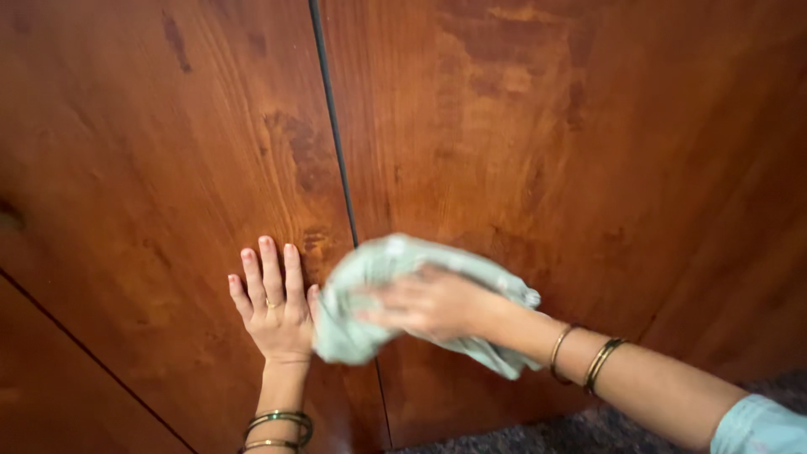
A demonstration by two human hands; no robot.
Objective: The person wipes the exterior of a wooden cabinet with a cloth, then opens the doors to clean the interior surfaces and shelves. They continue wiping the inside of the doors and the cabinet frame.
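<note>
Here, right hand [429,304] closed on a pale green cloth [378,298], pressed against the wooden door panels [521,168] over the centre seam [336,151]. Left hand [276,307] flat, open, bracing the left panel. Judgement: keep strokes along the grain, with even pressure.

The left hand [276,311] lies flat on the left door panel [160,168]; just right, the right hand [429,304] presses a cloth [370,277] over the seam [336,151].

One cloth [395,298], two doors [168,168], perhaps four bangles [277,418]
</note>
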